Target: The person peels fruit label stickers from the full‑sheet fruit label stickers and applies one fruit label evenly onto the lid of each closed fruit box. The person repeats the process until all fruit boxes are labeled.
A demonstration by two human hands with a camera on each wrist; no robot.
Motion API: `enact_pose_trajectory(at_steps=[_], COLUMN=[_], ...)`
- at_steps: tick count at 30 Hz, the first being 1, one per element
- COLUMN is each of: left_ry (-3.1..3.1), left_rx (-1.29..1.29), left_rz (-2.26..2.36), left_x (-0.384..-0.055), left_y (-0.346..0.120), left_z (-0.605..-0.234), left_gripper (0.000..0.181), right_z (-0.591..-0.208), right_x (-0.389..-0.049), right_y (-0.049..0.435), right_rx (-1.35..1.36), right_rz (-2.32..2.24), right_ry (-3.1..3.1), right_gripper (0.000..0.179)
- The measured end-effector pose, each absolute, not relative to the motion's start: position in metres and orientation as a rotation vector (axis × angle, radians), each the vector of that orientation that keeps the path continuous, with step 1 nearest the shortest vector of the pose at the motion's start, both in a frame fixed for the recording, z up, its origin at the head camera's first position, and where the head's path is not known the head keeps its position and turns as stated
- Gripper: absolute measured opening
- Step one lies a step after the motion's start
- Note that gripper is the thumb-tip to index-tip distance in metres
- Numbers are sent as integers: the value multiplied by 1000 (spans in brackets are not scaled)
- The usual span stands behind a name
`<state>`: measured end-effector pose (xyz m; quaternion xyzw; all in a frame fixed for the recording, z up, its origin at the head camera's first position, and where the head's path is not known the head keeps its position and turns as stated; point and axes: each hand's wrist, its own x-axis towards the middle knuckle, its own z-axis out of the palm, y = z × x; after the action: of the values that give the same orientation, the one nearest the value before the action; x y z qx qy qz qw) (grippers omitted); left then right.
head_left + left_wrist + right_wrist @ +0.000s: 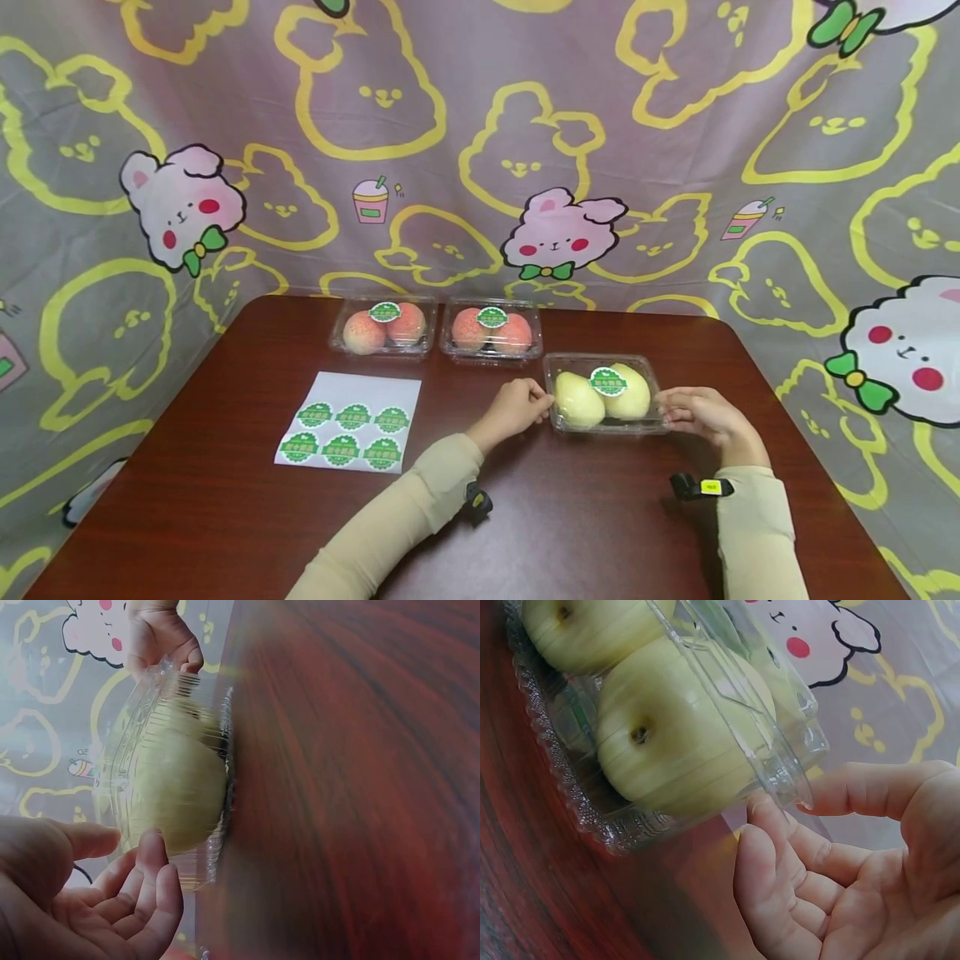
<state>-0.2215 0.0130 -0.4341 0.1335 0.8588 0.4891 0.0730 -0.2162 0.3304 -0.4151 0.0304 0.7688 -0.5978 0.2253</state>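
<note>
A clear plastic fruit box (609, 427) holds two pale yellow pears (627, 392), with a round green-and-white sticker (608, 382) on its lid. My right hand (705, 415) pinches the rim of the box at its right end; in the right wrist view the thumb (855, 789) and the index finger meet at the lid's edge. At the opposite end my left hand (516, 408) has the rim between thumb and bent fingers, seen close in the left wrist view along with the box's end wall (169, 712). The box's base sits at the tabletop.
Two more clear boxes, a left one (337, 342) and a right one (491, 354), stand at the back with pinkish peaches and green stickers. A white sheet (367, 387) of green round stickers lies to the left on the brown table (225, 500). A patterned curtain (450, 125) surrounds it.
</note>
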Motion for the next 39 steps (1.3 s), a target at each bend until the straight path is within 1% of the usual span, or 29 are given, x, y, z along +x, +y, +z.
enact_pose_trajectory(at_steps=[5, 12, 19, 24, 30, 39], left_ry=[2586, 2559, 2517, 2503, 2498, 2483], left_rx=[391, 434, 498, 486, 463, 388], left_rz=[1473, 1390, 1363, 1402, 1454, 1486], left_x=[-223, -212, -205, -205, -207, -210], left_y=[17, 14, 11, 11, 12, 15], left_z=[-438, -434, -432, -431, -431, -430], left_gripper=[18, 24, 21, 19, 17, 19], right_z=[-416, -423, -424, -424, -422, -419], right_x=[-216, -213, -207, -207, -208, -212], right_y=[336, 349, 356, 357, 354, 346], right_rx=[47, -158, -290, -352, -299, -103], right_rz=[-1688, -1740, -1762, -1792, -1798, -1770], right_ry=[2099, 1981, 1865, 1798, 1808, 1933], right_gripper=[20, 36, 36, 37, 32, 27])
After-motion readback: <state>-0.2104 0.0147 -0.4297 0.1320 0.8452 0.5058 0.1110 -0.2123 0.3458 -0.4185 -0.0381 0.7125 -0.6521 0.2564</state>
